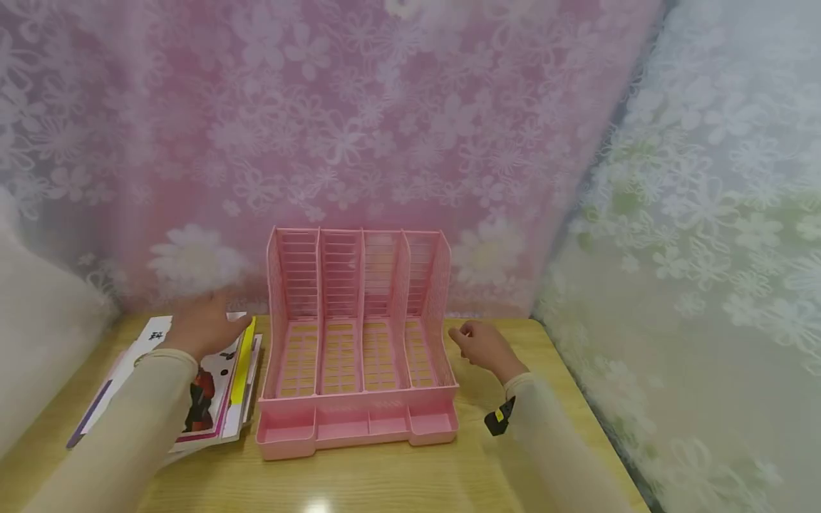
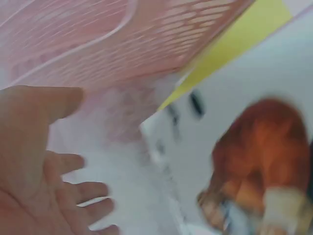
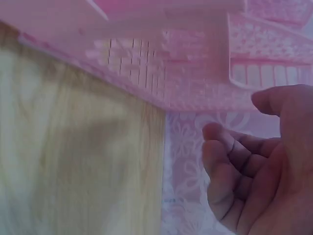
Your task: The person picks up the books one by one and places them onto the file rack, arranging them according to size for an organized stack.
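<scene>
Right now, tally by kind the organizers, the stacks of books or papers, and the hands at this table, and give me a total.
Pink organizer: 1
Stack of books or papers: 1 (how many pieces it holds can't be told)
Hands: 2, the left hand and the right hand
Total: 4
</scene>
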`<state>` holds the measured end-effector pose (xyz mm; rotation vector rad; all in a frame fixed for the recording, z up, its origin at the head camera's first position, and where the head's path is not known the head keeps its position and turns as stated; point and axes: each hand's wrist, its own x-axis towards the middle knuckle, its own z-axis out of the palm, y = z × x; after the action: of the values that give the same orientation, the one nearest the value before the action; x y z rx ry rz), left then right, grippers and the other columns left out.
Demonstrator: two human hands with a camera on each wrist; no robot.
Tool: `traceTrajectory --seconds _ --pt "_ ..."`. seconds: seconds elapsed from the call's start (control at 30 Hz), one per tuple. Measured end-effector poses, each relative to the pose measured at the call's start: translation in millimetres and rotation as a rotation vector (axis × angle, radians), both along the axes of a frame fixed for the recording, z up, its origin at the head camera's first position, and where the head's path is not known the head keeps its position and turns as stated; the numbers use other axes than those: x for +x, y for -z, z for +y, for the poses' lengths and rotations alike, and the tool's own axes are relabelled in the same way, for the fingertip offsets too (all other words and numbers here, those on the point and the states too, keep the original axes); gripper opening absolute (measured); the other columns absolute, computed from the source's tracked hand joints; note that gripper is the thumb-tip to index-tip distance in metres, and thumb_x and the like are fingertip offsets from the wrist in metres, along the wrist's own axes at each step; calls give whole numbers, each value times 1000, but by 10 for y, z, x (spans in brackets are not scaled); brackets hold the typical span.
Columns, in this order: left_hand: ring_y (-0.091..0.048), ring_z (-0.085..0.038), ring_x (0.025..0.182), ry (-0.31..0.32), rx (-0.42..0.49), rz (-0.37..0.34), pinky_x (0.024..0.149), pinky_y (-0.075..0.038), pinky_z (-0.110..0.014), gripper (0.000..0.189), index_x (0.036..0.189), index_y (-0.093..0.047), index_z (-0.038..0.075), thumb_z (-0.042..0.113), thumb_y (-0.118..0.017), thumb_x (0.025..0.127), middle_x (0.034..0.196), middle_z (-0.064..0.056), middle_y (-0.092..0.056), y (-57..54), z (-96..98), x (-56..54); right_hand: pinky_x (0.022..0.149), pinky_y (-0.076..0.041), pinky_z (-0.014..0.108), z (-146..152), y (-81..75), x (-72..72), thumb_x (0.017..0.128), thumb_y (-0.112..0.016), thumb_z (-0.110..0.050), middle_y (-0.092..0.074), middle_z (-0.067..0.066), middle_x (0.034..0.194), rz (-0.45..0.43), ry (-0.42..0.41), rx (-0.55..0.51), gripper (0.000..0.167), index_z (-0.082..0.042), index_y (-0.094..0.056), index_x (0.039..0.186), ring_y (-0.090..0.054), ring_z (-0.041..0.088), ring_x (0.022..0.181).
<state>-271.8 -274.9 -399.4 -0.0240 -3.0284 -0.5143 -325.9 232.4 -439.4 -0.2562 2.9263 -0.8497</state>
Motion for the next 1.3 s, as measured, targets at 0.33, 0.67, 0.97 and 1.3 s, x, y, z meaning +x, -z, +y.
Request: traceTrajectory --seconds 0.33,0.67,0.97,1.3 --pt "-58 -59 111 -32 -13 -209 88 -48 -68 70 136 -52 -17 45 -55 102 132 -41 -55 -255 -341 466 53 -39 33 -138 69 340 104 -60 -37 -58 1 63 54 21 -18 38 -14 -59 75 -50 19 52" --pt "-58 -57 111 -45 -1 -202 86 -48 -67 70 134 -54 -15 48 -54 102 132 -37 -58 -237 -426 565 55 -36 33 -195 48 355 104 -59 -36 -51 0 63 116 25 18 37 -15 -57 74 -43 17 54" --pt "-61 -55 104 -98 -4 -194 86 -48 -67 67 128 -53 -19 41 -59 101 121 -39 -61 -208 -577 614 54 -35 32 -240 78 317 103 -61 -38 -49 -1 62 119 29 41 37 -16 -57 74 -42 15 55" --pt "-58 -59 104 -132 -20 -238 82 -49 -65 75 128 -53 -20 50 -59 100 127 -42 -56 -103 -838 657 54 -35 32 -288 62 293 102 -62 -38 -50 0 63 104 24 86 35 -16 -58 75 -44 16 55"
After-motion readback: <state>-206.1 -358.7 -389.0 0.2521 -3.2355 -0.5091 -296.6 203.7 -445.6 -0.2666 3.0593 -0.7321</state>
